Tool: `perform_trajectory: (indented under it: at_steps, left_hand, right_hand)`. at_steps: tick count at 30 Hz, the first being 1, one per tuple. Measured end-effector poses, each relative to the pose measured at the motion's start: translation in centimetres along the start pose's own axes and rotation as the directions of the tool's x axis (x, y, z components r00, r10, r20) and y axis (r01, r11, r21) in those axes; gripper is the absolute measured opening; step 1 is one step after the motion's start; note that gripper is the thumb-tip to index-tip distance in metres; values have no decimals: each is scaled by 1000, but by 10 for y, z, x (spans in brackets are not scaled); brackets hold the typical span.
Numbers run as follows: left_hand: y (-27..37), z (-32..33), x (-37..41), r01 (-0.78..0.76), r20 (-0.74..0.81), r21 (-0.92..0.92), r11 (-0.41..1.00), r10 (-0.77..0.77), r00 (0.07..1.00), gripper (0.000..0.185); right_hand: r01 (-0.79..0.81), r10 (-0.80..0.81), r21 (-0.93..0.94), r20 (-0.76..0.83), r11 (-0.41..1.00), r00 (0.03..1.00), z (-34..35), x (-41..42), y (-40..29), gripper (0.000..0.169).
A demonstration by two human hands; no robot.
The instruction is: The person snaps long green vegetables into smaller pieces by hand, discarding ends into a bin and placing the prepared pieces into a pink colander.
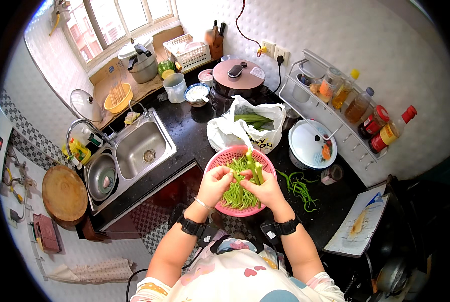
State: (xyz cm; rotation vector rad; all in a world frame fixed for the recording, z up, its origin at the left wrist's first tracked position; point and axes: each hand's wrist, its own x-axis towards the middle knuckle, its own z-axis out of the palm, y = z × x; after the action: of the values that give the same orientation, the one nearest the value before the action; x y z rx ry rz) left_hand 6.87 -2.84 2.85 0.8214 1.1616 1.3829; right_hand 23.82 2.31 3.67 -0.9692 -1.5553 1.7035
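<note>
Over a pink plastic colander (264, 150) filled with cut green stems (234, 196), both of my hands are close together. My left hand (219, 183) pinches the end of a green stem between thumb and fingertips. Several thicker green stalks (256, 168) stand upright in my right hand (264, 188), whose thumb and fingers are closed on them. Just beyond the colander, a white plastic bag (225, 132) lies open with long green vegetables (253, 119) inside. Green chili peppers (300, 190) are spread on the black countertop (323, 211) to the right.
A double steel sink (136, 145) is at left, a round wooden board (64, 194) beside it. An electric cooker (238, 77) stands behind the bag. A lidded enamel pot (312, 145) and a spice jar (331, 174) stand at right, below a wall rack (323, 104) of bottles.
</note>
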Motion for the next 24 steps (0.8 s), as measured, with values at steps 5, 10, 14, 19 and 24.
perform_trajectory:
  at_steps: [5,10,14,19,24]
  left_hand:
    - [-7,8,-3,-154,-8,319,935,165,986,12]
    - [5,22,-11,-244,22,518,820,273,962,12]
    - [1,20,-14,-212,25,506,836,232,972,10]
    - [-4,18,-13,-168,8,393,904,180,984,11]
    - [-1,17,-13,-154,22,336,929,156,988,12]
  right_hand:
    - [64,-64,61,-6,996,998,6,3,-9,15]
    - [80,-77,74,-42,994,996,6,12,9,12]
    - [132,-136,-86,-42,987,990,8,9,7,8]
    - [381,-404,-270,-34,884,914,10,6,5,10]
    - [489,-544,-350,-76,799,835,11,10,8,7]
